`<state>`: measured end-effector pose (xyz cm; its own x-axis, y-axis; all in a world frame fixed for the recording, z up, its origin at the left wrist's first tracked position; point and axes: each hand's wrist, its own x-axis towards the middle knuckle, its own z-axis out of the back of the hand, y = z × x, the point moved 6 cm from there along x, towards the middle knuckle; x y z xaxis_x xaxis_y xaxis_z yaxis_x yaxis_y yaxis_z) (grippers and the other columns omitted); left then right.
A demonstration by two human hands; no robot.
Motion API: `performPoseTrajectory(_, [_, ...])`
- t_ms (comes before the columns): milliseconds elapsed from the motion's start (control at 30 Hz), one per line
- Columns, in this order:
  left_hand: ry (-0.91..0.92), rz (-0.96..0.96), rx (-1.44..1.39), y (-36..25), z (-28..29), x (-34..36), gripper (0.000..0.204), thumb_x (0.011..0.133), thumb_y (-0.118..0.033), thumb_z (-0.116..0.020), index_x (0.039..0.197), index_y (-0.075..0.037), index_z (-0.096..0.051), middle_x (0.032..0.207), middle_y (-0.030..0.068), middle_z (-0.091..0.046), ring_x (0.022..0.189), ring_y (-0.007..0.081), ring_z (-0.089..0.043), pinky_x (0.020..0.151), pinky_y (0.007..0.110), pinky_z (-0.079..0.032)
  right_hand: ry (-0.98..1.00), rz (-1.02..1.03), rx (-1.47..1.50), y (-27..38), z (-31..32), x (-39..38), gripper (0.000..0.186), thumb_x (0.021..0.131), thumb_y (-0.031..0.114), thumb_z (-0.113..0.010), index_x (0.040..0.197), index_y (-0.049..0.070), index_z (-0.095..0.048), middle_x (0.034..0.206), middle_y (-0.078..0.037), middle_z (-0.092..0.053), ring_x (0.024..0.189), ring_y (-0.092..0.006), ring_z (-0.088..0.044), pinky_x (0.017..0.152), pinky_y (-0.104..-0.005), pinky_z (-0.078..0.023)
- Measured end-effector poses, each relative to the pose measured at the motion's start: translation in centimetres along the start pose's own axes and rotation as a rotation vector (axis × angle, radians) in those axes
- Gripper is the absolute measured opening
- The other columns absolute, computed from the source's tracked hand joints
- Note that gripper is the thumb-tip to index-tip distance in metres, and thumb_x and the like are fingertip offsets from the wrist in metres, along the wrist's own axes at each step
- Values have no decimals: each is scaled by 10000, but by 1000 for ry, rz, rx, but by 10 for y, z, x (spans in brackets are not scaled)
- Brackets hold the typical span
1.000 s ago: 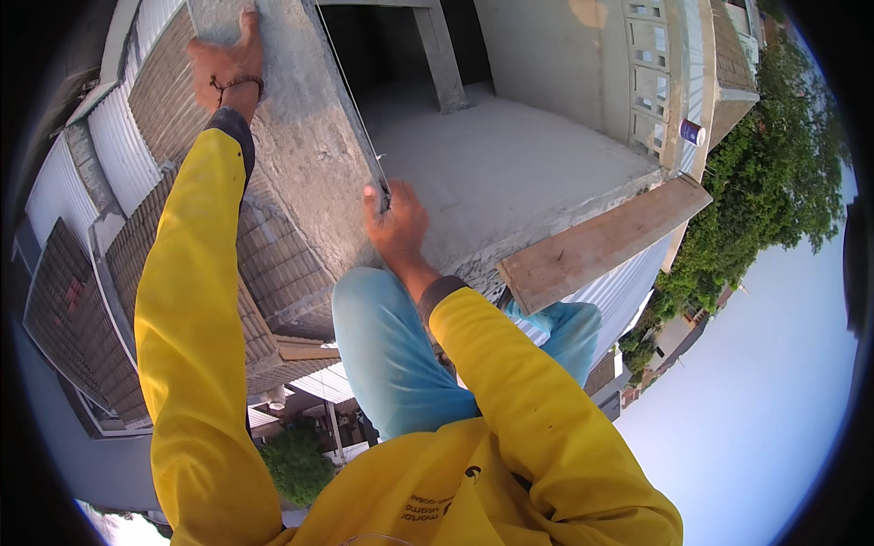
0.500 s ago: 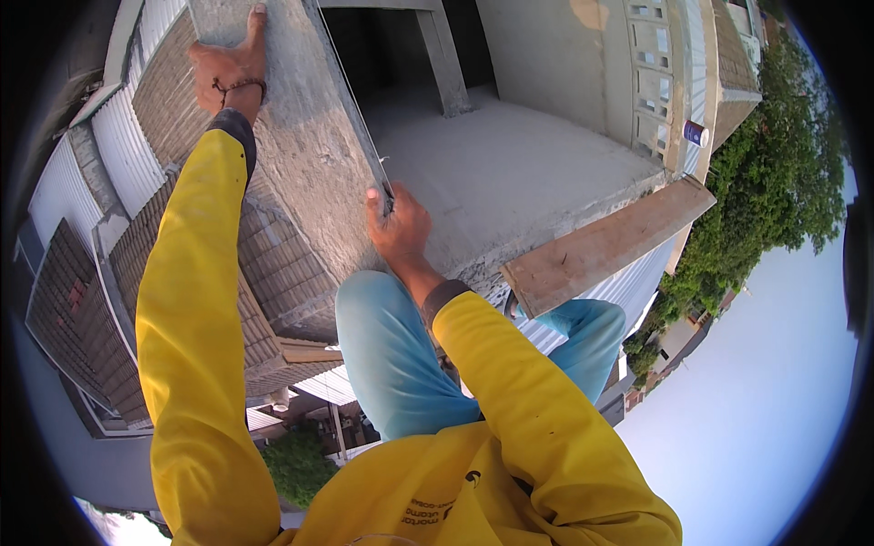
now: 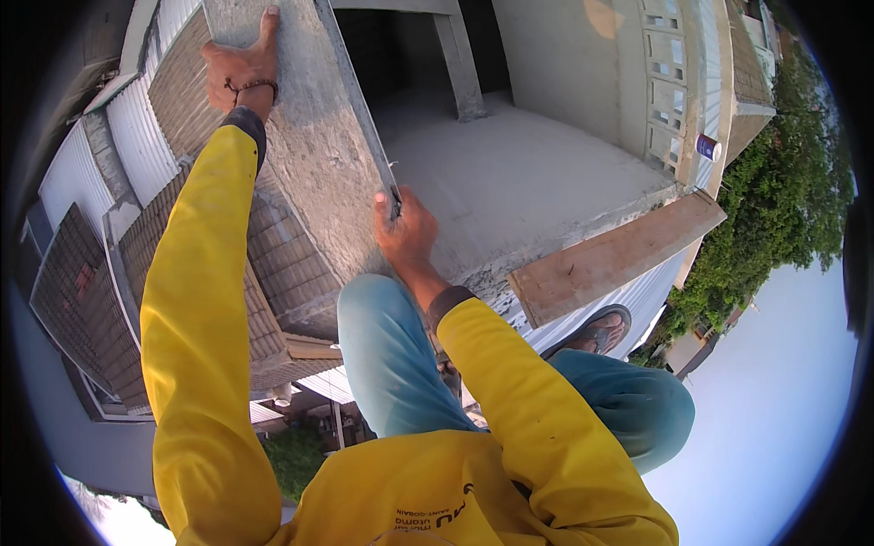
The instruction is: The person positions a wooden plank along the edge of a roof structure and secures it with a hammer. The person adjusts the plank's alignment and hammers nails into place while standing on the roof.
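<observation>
The left hand [image 3: 241, 75] clamps the concrete beam [image 3: 314, 136] at far left, the right hand [image 3: 407, 227] at near right; both holds seem complete, the sandalled foot [image 3: 598, 333] off it.

Bright daylight, strong fisheye bend.
Sky [image 3: 774, 382] bright lower right; lower-left patch [image 3: 109, 511] blown out; opening [image 3: 391, 55] near black; rim vignetted.

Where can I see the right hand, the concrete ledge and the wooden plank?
Right hand [image 3: 409, 233]: head view, back of the hand.
Concrete ledge [image 3: 317, 136]: head view, its broad bare face.
Wooden plank [image 3: 619, 258]: head view, middle of its flat face.
</observation>
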<state>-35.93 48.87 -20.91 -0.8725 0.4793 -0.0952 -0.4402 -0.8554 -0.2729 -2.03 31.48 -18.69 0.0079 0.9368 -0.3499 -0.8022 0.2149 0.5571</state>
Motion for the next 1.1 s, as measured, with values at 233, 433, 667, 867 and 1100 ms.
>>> performPoseTrajectory(233, [82, 26, -73, -18, 20, -16, 1032, 747, -810, -730, 1270, 57, -530, 1095, 253, -709, 1115, 444, -689, 959, 518, -534, 6, -22, -10, -4, -2, 2, 487, 1001, 515, -614, 1111, 48, -693, 933, -181, -726, 832, -414, -709, 746, -505, -562])
performPoseTrajectory(433, [91, 36, -112, -21, 27, -23, 1049, 746, -851, -696, 1288, 33, -542, 1101, 269, -725, 1048, 445, -718, 939, 514, -546, -73, 46, 30, 2, 2, 1, 505, 1021, 574, -542, 1009, 87, -677, 842, -167, -701, 802, -432, -684, 701, -523, -520])
performPoseTrajectory(667, [158, 94, -205, -31, 36, -26, 920, 800, -708, -749, 1311, 11, -490, 1239, 259, -674, 1116, 449, -685, 963, 516, -533, -67, 52, -21, 3, -2, 3, 473, 1013, 516, -581, 1045, 55, -680, 872, -185, -709, 810, -441, -689, 720, -527, -531])
performPoseTrajectory(867, [202, 152, -242, -31, 47, -23, 872, 815, -651, -768, 1303, 5, -466, 1258, 270, -657, 1118, 467, -677, 961, 516, -538, -148, 113, -48, 2, -2, 3, 470, 1015, 537, -566, 986, 82, -678, 809, -165, -705, 777, -449, -692, 683, -541, -518])
performPoseTrajectory(1100, [199, 172, -220, -28, 45, -16, 927, 801, -674, -767, 1337, 12, -448, 1272, 264, -652, 1095, 468, -685, 929, 521, -542, -314, 231, -40, 88, 41, 77, 538, 1001, 386, -622, 1358, -4, -527, 1327, -240, -574, 1260, -429, -549, 1068, -539, -425])
